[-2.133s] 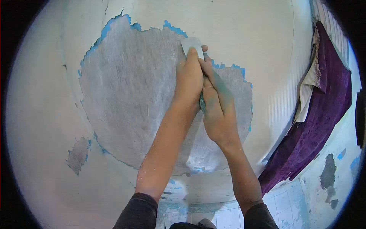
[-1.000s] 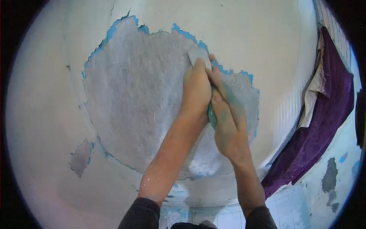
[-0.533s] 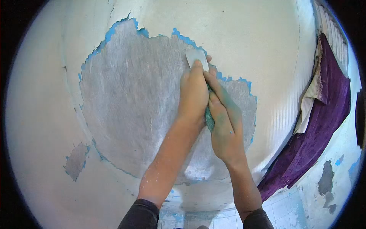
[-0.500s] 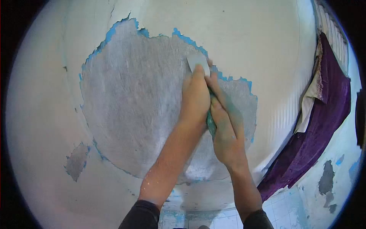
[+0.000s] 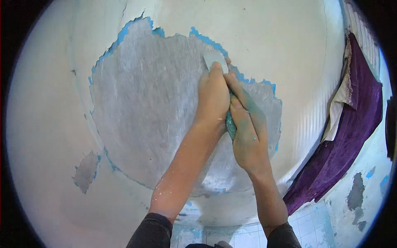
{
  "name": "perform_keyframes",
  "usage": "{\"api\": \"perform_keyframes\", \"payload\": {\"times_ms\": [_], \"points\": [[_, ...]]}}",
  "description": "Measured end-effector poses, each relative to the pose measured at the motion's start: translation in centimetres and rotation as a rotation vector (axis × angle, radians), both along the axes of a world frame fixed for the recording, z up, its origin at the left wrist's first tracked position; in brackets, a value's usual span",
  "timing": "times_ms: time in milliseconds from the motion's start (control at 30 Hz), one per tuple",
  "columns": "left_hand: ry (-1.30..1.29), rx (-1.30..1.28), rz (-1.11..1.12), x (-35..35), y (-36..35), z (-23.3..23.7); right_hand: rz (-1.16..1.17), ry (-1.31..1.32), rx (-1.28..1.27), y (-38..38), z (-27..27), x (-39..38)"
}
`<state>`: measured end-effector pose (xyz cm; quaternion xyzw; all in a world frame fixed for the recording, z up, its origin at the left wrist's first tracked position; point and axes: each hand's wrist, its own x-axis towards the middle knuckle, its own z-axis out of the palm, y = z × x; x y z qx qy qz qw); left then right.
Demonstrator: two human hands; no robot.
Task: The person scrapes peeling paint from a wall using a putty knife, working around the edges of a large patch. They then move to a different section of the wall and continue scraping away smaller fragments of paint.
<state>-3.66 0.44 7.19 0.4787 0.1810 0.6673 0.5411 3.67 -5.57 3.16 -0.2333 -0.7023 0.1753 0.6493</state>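
Both hands are on one scraper with a flat pale blade (image 5: pixel 211 58), which lies against the wall near the upper edge of a bare grey patch (image 5: pixel 144 82). My left hand (image 5: pixel 213 97) is closed around the scraper close to the blade, its thumb pressed on the blade's face. Lower down and to the right, my right hand (image 5: pixel 248 130) is wrapped round the green handle (image 5: pixel 230 125), palm inward. Greenish dust and small blue flakes cling to my right hand. Most of the handle is hidden between the hands. Jagged blue paint (image 5: pixel 211 41) borders the patch just beyond the blade.
Cream paint (image 5: pixel 281 41) covers the wall around the patch. A smaller bare spot (image 5: pixel 87 171) is at lower left. Purple cloth (image 5: pixel 335 155) hangs at the right, beside more chipped wall (image 5: pixel 355 192). White tiles (image 5: pixel 246 239) show at the bottom.
The scraper and both hands have moved slightly up the wall, toward the patch's blue edge. The whole view has shifted a little. Both hands keep their hold.
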Motion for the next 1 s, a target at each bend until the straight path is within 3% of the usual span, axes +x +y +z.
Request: {"api": "perform_keyframes", "payload": {"times_ms": [133, 233, 333, 433, 533, 633, 933, 1000], "points": [[0.006, 0.067, -0.029, 0.1, 0.8, 0.0, -0.041, 0.017, 0.084, 1.0, -0.4, -0.3], [0.094, -0.021, 0.024, -0.4, -0.5, 0.7, -0.011, -0.016, 0.099, 1.5, -0.2, 0.2], [0.063, 0.089, -0.013, -0.2, 0.5, -0.1, -0.052, -0.036, 0.167, 1.6, -1.4, 0.4], [0.018, 0.065, -0.025, -0.1, 1.2, 0.7, -0.126, -0.076, 0.197, 1.8, 0.5, 0.0], [0.047, 0.057, 0.024, -0.2, 0.4, 0.2, 0.027, 0.027, 0.097, 1.1, -0.8, 0.0], [-0.013, 0.074, 0.01, -0.1, 1.0, 1.3, -0.157, -0.11, 0.226, 2.7, 0.7, 0.3], [0.048, 0.008, -0.017, -0.9, 0.1, 1.2, -0.067, -0.005, 0.055, 0.5, 0.9, -0.9], [0.009, 0.033, -0.04, -0.9, -0.2, 0.9, -0.145, -0.066, 0.184, 1.5, 0.4, -0.5]]}}
